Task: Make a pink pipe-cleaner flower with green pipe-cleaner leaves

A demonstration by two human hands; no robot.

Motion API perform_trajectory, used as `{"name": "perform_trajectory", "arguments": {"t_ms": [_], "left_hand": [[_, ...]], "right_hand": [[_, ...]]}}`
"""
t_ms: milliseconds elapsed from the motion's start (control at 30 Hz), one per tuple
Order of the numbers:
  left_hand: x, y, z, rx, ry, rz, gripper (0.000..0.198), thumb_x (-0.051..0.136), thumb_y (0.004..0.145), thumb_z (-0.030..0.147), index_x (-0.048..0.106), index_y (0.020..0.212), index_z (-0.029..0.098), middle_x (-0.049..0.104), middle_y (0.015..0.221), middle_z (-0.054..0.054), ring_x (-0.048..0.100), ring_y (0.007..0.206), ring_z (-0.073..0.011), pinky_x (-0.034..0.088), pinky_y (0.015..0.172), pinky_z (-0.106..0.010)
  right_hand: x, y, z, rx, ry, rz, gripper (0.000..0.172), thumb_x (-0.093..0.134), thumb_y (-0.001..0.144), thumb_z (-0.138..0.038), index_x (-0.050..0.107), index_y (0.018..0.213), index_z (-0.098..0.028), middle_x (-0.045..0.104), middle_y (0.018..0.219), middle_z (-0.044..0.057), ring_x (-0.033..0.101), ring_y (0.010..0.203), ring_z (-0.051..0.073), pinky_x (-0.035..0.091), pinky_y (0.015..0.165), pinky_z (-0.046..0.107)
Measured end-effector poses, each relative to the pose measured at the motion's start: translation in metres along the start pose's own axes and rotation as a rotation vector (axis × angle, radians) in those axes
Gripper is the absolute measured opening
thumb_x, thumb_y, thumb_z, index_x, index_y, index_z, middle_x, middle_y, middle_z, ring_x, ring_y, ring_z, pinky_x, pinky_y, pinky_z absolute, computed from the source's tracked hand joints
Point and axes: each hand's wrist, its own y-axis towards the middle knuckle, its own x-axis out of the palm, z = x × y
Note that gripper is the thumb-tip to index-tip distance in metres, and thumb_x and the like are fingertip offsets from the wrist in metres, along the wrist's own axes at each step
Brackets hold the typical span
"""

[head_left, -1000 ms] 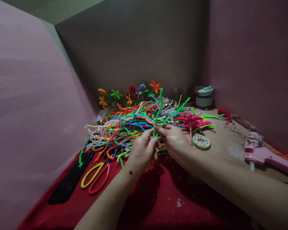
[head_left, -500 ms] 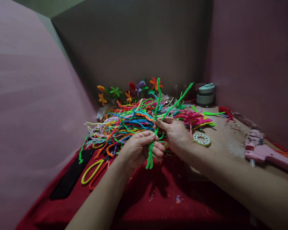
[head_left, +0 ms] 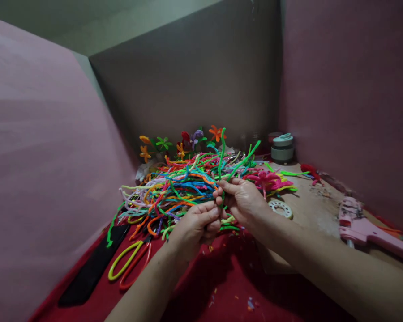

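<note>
Two long ends of green pipe cleaners rise in a V from between my hands. My right hand pinches them with thumb and index finger where they cross. Just below and to the left, my left hand is closed round the lower part, its fingertips almost meeting the right hand's. The lower green ends are hidden behind my left fingers. Behind both hands spreads a large heap of coloured pipe cleaners. A pink pipe-cleaner flower lies right of my right hand.
Yellow-and-red-handled pliers and a black flat object lie left on the red cloth. At right are a white ring-shaped spool, a pink glue gun and a lidded cup. Pipe-cleaner flowers stand behind the heap.
The camera view has tilted up, so the scene sits lower. My left hand's fingers have curled in, and the green ends that hung below it no longer show.
</note>
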Motion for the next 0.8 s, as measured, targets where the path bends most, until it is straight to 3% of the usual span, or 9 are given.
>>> {"name": "perform_trajectory", "arguments": {"t_ms": [167,233,300,367,433,500,600,700,800], "left_hand": [[0.008,0.002,-0.011,0.069,-0.016,0.009,0.021,0.053,0.079,0.039,0.045,0.089,0.023,0.023,0.045,0.011,0.010,0.036,-0.0044,0.013,0.034,-0.016],[0.006,0.003,-0.010,0.088,0.091,0.031,0.025,0.052,0.079,0.043,0.048,0.089,0.021,0.024,0.045,0.011,0.013,0.036,-0.0046,0.016,0.035,-0.016],[0.001,0.004,-0.004,0.171,0.288,0.105,0.029,0.053,0.078,0.044,0.055,0.089,0.018,0.037,0.047,0.007,0.030,0.040,-0.0061,0.028,0.040,-0.018],[-0.008,0.005,0.006,0.332,0.433,0.222,0.030,0.059,0.074,0.041,0.061,0.093,0.017,0.056,0.066,0.000,0.050,0.062,-0.0112,0.040,0.057,-0.021],[-0.016,0.004,0.013,0.429,0.383,0.309,0.035,0.065,0.070,0.036,0.061,0.100,0.017,0.062,0.088,-0.004,0.055,0.080,-0.0148,0.042,0.070,-0.023],[-0.022,0.003,0.017,0.417,0.224,0.294,0.039,0.065,0.071,0.035,0.060,0.105,0.016,0.063,0.087,-0.005,0.056,0.075,-0.0139,0.043,0.069,-0.024],[-0.024,-0.001,0.017,0.321,0.092,0.164,0.038,0.065,0.071,0.030,0.061,0.105,0.015,0.062,0.072,-0.003,0.054,0.055,-0.0102,0.043,0.055,-0.022],[-0.021,-0.006,0.016,0.275,0.082,0.072,0.023,0.066,0.069,0.024,0.065,0.089,0.013,0.061,0.066,-0.002,0.056,0.051,-0.0120,0.045,0.051,-0.024],[-0.019,-0.009,0.018,0.296,0.053,0.114,0.012,0.066,0.069,0.023,0.062,0.072,0.013,0.057,0.060,0.000,0.056,0.051,-0.0114,0.045,0.050,-0.023]], "right_hand": [[0.001,-0.002,-0.002,-0.045,-0.050,-0.091,0.025,0.074,0.057,-0.022,0.051,0.065,-0.015,0.058,0.048,-0.001,0.043,0.034,0.007,0.030,0.036,0.019],[0.000,-0.001,-0.002,-0.040,-0.083,-0.124,0.025,0.074,0.058,-0.025,0.052,0.062,-0.014,0.058,0.050,-0.001,0.040,0.033,0.005,0.027,0.035,0.019],[0.001,-0.001,-0.003,-0.021,-0.105,-0.161,0.025,0.074,0.058,-0.027,0.053,0.061,-0.013,0.057,0.049,0.000,0.040,0.035,0.005,0.026,0.035,0.018],[0.002,-0.002,-0.004,-0.004,-0.120,-0.182,0.027,0.076,0.055,-0.026,0.055,0.062,-0.012,0.056,0.048,-0.001,0.042,0.038,0.005,0.026,0.037,0.017],[0.004,-0.005,-0.005,0.033,-0.179,-0.195,0.028,0.077,0.053,-0.026,0.056,0.063,-0.012,0.056,0.048,0.000,0.046,0.043,0.006,0.027,0.038,0.016],[0.005,-0.009,-0.003,0.112,-0.275,-0.220,0.026,0.077,0.053,-0.025,0.057,0.063,-0.011,0.056,0.049,0.000,0.049,0.046,0.007,0.029,0.040,0.016],[0.004,-0.015,0.001,0.237,-0.399,-0.274,0.022,0.074,0.056,-0.024,0.057,0.060,-0.010,0.056,0.050,0.001,0.048,0.045,0.006,0.029,0.040,0.016],[0.002,-0.017,0.005,0.303,-0.424,-0.304,0.019,0.073,0.055,-0.021,0.057,0.056,-0.010,0.055,0.048,0.001,0.046,0.042,0.006,0.025,0.038,0.017],[0.003,-0.018,0.006,0.342,-0.412,-0.310,0.017,0.072,0.054,-0.019,0.058,0.057,-0.009,0.057,0.049,0.002,0.049,0.043,0.008,0.028,0.039,0.018]]}}
